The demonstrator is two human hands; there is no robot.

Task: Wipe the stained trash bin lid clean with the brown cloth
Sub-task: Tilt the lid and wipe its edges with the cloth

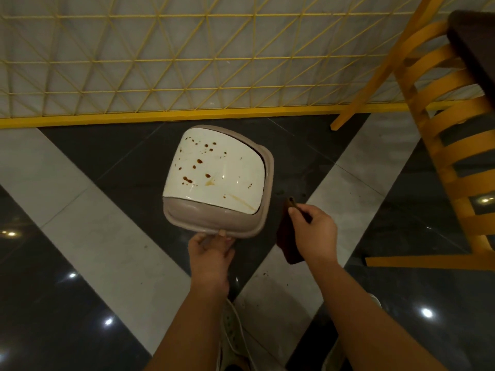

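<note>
While left hand [211,249] grips the lid [214,172], right hand [313,228] holds the cloth [285,234].

The lid [214,170] has a cream-white top panel speckled with dark brown drops and a few pale tan streaks; a beige-grey rim frames it. Just right of the lid, the cloth [288,236] is dark brown. Under the lid, the floor [80,223] is glossy black tile crossed by wide pale grey bands that form a V pattern. Behind the lid, a screen [187,62] shows thin yellow lines in a triangle lattice over white, with a solid yellow bar along its bottom. Far right of the lid, the chair [442,129] is yellow-orange with slatted stripes.
</note>
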